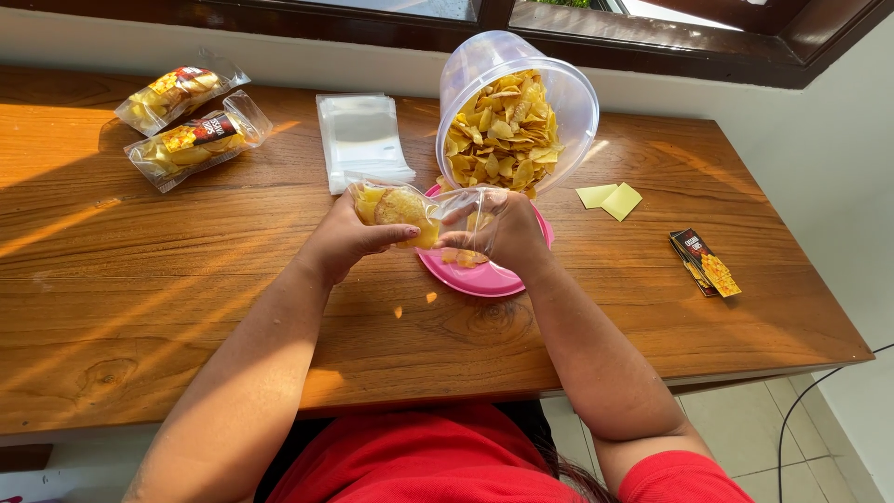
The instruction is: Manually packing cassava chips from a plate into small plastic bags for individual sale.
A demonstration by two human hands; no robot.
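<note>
Table (168, 307): wooden, fills most of the frame, sunlit, set under a dark window frame along the top edge.

Tub (517, 107): clear plastic, tipped on its side at upper centre, mouth toward the person, full of yellow chips; its lower edge meets the plate.

Plate (484, 278): pink, round, centre of frame, just below the tub; a few loose chips lie on it.

Empty bags (361, 140): a stack of clear pouches, upper centre-left, just left of the tub.

Filled bags (191, 126): two sealed packs with dark and yellow labels, upper left, well apart from the hands.

Bag (414, 210): clear pouch, partly filled with chips, held between both hands over the plate's left edge. Long axis runs left to right across the frame: filled end left, open mouth right, toward the tub.

Left hand (349, 237): closed around the filled end, thumb across the front.

Right hand (503, 228): at the bag's mouth and seen partly through the plastic, fingers curled; it seems to grip the bag, though I cannot tell whether it also holds chips. It is the hand nearer the tub.

Labels (705, 263): small printed cards, right of frame.

Yellow notes (610, 198): two slips, right of the tub.

Crumbs (414, 304): two bits on the table below the plate.
</note>
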